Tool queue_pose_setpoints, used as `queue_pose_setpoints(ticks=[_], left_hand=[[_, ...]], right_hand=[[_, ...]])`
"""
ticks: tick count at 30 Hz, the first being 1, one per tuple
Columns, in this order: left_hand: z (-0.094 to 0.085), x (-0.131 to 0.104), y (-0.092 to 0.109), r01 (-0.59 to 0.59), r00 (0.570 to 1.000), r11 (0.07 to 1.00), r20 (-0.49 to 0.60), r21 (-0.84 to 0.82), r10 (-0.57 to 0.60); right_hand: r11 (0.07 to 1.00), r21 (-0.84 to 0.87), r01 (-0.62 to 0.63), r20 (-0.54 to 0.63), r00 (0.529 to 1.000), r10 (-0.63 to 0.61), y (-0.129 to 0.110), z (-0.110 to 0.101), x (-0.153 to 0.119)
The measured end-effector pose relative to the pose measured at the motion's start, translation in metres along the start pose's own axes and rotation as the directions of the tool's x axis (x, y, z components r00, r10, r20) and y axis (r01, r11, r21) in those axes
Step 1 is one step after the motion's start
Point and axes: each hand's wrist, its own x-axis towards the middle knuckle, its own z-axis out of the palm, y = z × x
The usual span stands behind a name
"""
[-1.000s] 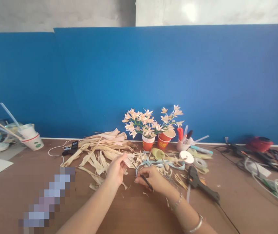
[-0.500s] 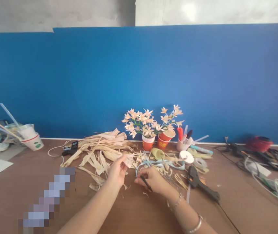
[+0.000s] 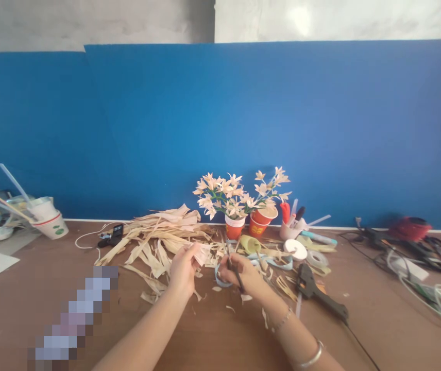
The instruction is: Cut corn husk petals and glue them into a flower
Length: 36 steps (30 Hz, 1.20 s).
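My left hand [image 3: 185,265] pinches a small pale piece of dried husk [image 3: 202,254] between thumb and fingers, above the table. To its right, my right hand [image 3: 241,273] is closed round the dark handles of a pair of scissors [image 3: 236,272], whose blades point up and away from me, apart from the husk piece. Just behind my left hand spreads a heap of dried husk strips [image 3: 166,226]. Small offcuts [image 3: 230,308] lie under and around both hands. Beyond them, pale husk flowers [image 3: 228,190] on green stems stand in a red paper cup [image 3: 235,228].
A black hot glue gun [image 3: 317,291] with a cord lies to the right of my right hand. Behind are a second red cup [image 3: 259,224], a tape roll [image 3: 295,249] and a tool cup [image 3: 292,228]. Cables [image 3: 417,281] fill the far right; a white cup [image 3: 52,225] stands left.
The scissors have swung from pointing toward the husk piece to pointing more upright, away from it. My right hand has turned and shifted slightly. My left hand still holds the piece.
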Motion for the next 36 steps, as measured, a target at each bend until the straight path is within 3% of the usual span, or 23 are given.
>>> queue_pose_setpoints(ticks=[2, 5, 7, 11, 13, 15, 21, 27, 36], left_hand=[[0.000, -0.005, -0.006, -0.037, 0.997, 0.995, 0.070, 0.098, 0.030], [0.001, -0.012, -0.012, -0.060, 0.992, 0.969, 0.118, 0.239, 0.032], [0.001, -0.012, -0.011, -0.098, 0.990, 0.946, 0.131, 0.309, 0.060], [-0.002, -0.002, -0.003, -0.173, 0.982, 0.893, 0.145, 0.416, 0.122], [-0.006, 0.004, -0.001, -0.177, 0.980, 0.869, 0.163, 0.461, 0.112], [-0.009, 0.010, -0.001, -0.172, 0.979, 0.852, 0.183, 0.495, 0.091], [-0.014, 0.016, -0.004, -0.125, 0.976, 0.860, 0.217, 0.494, 0.016], [-0.012, 0.012, -0.002, -0.067, 0.972, 0.830, 0.223, 0.554, -0.071], [-0.013, 0.012, -0.004, -0.067, 0.953, 0.839, 0.285, 0.540, -0.107]], right_hand=[[0.997, 0.060, 0.040, -0.120, 0.992, -0.032, -0.001, 0.007, 0.002], [0.995, 0.097, 0.005, -0.178, 0.984, 0.012, -0.005, 0.013, 0.002], [0.998, 0.051, -0.026, -0.134, 0.990, 0.033, -0.011, 0.009, 0.000], [0.980, -0.142, -0.138, 0.068, 0.986, 0.149, -0.024, -0.015, -0.010], [0.953, -0.239, -0.187, 0.223, 0.945, 0.241, -0.027, -0.028, -0.014], [0.919, -0.323, -0.227, 0.296, 0.898, 0.326, -0.026, -0.038, -0.016], [0.887, -0.350, -0.302, 0.307, 0.858, 0.413, -0.017, -0.046, -0.015], [0.895, -0.304, -0.326, 0.317, 0.851, 0.418, -0.013, -0.047, -0.014], [0.897, -0.307, -0.319, 0.346, 0.840, 0.418, -0.009, -0.049, -0.013]])
